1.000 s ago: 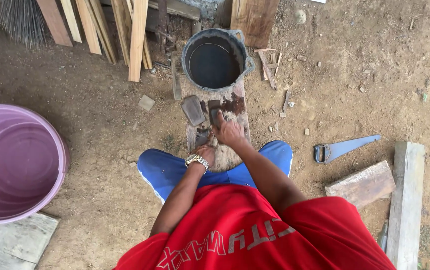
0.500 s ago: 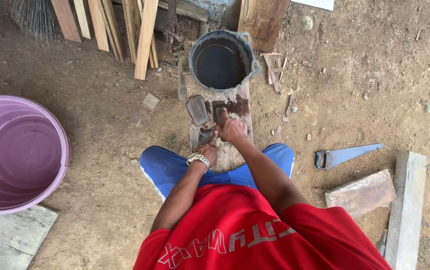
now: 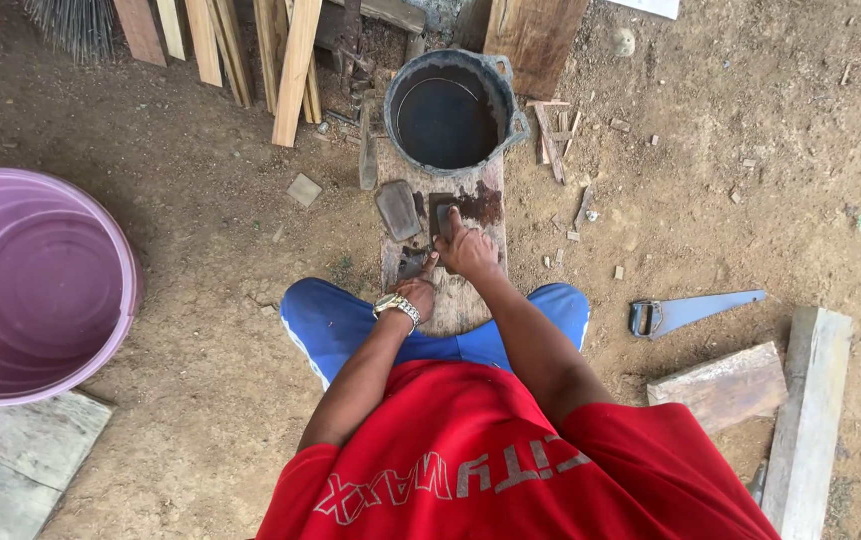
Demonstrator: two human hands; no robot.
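**A:** What is nearest the camera?

**B:** A person in a red shirt and blue trousers sits on the dirt floor, astride a pale wooden plank (image 3: 455, 300) that runs away from them. Both arms reach forward over it.

**A:** What are the hands doing?

**B:** The left hand (image 3: 415, 292), with a metal watch at the wrist, is curled closed around the near end of a small dark tool (image 3: 412, 263); I cannot tell what kind. The right hand (image 3: 468, 250) lies just beyond and beside it, fingers pressed flat on a dark rectangular stone (image 3: 442, 215) resting on the plank. It presses down rather than grips.

**A:** Has anything changed in the last second?

**B:** Very little. Both hands sit on the same spot of the plank as before, the right hand perhaps slightly further along the stone. My judgement is that a short back-and-forth rubbing stroke is under way, with no step finished.

**A:** What lies past the hands?

**B:** To the left of the stone is a grey, rounded block (image 3: 397, 208). A wet dark patch (image 3: 483, 203) stains the plank to the stone's right. Beyond that stands a black bucket (image 3: 450, 110).

**A:** And further out?

**B:** Far to the left of the left hand sits a large purple basin (image 3: 35, 285). Well to the right of the right hand, a hand saw (image 3: 690, 312) lies on the dirt beside wood offcuts (image 3: 720, 385). Planks (image 3: 290, 65) lean at the far edge.
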